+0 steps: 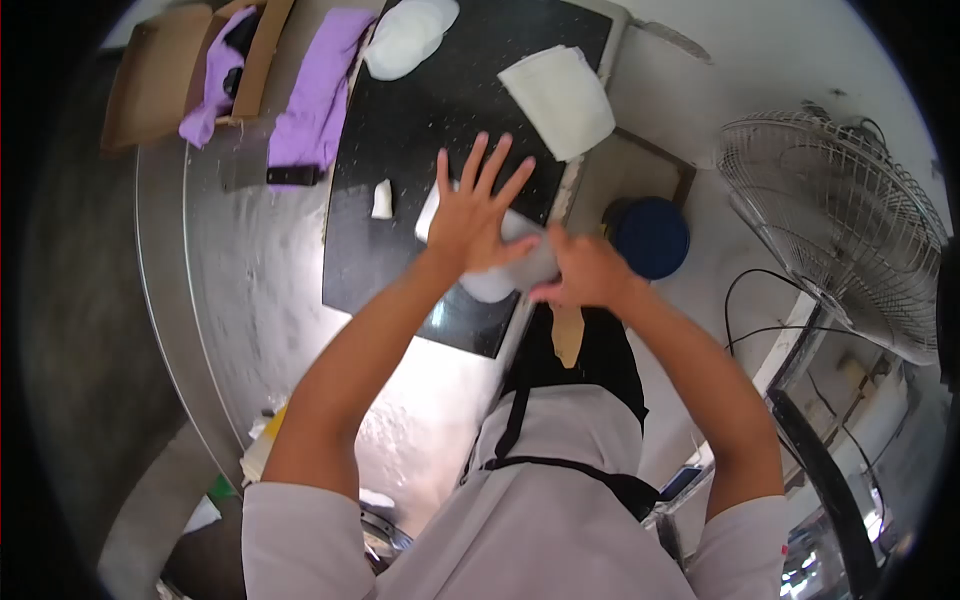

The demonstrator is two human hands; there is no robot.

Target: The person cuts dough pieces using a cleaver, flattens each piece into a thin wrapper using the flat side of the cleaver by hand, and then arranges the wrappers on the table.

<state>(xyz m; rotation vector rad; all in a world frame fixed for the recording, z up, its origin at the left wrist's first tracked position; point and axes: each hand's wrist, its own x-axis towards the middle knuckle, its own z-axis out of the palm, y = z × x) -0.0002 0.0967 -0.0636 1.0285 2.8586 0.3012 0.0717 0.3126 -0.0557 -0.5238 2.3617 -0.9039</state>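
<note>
My left hand [470,222] lies flat with its fingers spread, pressing on top of a broad, flat grey blade-like tool [532,264]. Its near end is gripped by my right hand [592,270], whose fingers close round it at the board's edge. Blur and my hands hide much of the tool, so its exact kind is unclear. A thin white dough-like sheet [487,284] shows partly from beneath it on the black board [375,262]. Left of my left hand, a small white dough-like piece [382,199] stands apart.
At the board's far end lie white round sheets [410,38] and a folded white cloth [560,100]. A purple cloth [320,85], a black handle [293,176] and an open cardboard box [155,75] are at left. A blue-lidded container [652,238] and a fan [835,225] stand right.
</note>
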